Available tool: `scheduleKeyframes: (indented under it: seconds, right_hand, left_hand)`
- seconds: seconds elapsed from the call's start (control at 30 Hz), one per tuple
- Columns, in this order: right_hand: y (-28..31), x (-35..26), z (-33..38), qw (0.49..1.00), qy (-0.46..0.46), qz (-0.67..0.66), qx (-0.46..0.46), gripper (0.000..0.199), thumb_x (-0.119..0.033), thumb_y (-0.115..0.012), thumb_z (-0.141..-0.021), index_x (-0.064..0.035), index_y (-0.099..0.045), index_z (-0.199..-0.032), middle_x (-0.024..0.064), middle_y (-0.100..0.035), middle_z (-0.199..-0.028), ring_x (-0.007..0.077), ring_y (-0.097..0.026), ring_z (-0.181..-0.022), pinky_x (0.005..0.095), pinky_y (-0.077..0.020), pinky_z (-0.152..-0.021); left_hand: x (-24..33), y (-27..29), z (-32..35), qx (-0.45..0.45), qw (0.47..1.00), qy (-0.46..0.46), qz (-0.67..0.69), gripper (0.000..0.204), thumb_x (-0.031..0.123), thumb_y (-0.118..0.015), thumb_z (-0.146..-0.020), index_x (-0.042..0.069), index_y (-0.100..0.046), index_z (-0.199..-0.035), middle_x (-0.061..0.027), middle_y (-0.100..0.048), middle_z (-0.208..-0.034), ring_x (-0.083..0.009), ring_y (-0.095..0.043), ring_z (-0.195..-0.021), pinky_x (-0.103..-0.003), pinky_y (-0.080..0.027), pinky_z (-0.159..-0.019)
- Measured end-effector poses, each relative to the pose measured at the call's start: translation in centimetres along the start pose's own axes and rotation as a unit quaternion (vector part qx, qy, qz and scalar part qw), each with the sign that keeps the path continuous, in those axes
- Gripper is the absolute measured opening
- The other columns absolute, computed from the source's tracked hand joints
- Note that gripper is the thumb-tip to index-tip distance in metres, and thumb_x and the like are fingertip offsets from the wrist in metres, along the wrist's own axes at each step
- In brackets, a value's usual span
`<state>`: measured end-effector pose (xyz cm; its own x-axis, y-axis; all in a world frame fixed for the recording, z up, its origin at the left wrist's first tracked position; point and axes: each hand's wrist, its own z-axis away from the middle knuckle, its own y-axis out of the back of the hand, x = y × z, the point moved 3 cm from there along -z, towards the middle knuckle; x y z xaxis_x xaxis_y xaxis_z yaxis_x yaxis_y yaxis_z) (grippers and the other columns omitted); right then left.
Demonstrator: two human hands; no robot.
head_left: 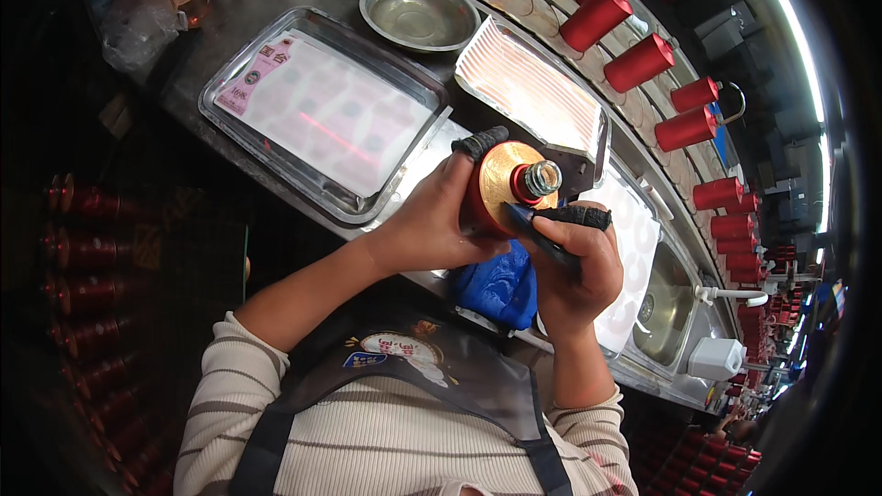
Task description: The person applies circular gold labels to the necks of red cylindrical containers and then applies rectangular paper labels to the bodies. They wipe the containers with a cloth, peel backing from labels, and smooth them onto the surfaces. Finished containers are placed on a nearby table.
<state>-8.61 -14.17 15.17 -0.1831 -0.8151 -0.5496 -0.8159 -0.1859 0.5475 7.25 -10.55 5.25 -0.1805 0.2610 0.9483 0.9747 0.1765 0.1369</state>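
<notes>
Fingers of left hand (432,225) clasping red cylindrical bottle (501,191) near table edge (243,14), right hand (585,266) gripping dark flat tool (544,233) at bottle's smooth gold top (496,168), rectangular steel tray (294,173) containing printed white sheet (358,119)

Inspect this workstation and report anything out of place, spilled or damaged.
One mild oddity: a thin red streak slants across the pale sheet in the metal tray, unlike its soft blotches; whether light or a mark, I cannot tell. I see no spill, nor damage to the red bottle in the left hand.
</notes>
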Motion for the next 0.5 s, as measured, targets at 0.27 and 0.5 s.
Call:
scheduleKeyframes:
  seconds: [0.27, 0.5]
  right_hand:
    - [0.2, 0.2, -0.1, 1.000, -0.010, 0.007, -0.009, 0.034, 0.010, -0.081, -0.066, -0.0040, -0.073, -0.096, 0.0103, -0.067, -0.088, 0.0272, -0.063, -0.082, 0.0339, -0.0495, -0.077]
    - [0.1, 0.3, 0.0, 0.999, -0.037, 0.006, 0.001, 0.037, 0.014, -0.075, -0.064, -0.0038, -0.073, -0.096, 0.0101, -0.066, -0.087, 0.0272, -0.063, -0.082, 0.0332, -0.0494, -0.077]
  left_hand:
    - [-0.5, -0.2, 0.2, 0.092, 0.994, -0.060, -0.021, 0.107, 0.036, -0.093, -0.063, -0.004, -0.031, -0.141, -0.0271, -0.048, -0.125, -0.0429, -0.052, -0.116, -0.047, -0.045, -0.098]
    - [-0.8, -2.3, 1.5, 0.138, 0.981, -0.063, -0.121, 0.104, 0.025, -0.093, -0.070, -0.007, -0.024, -0.141, -0.0179, -0.050, -0.135, -0.0292, -0.051, -0.128, -0.045, -0.043, -0.104]
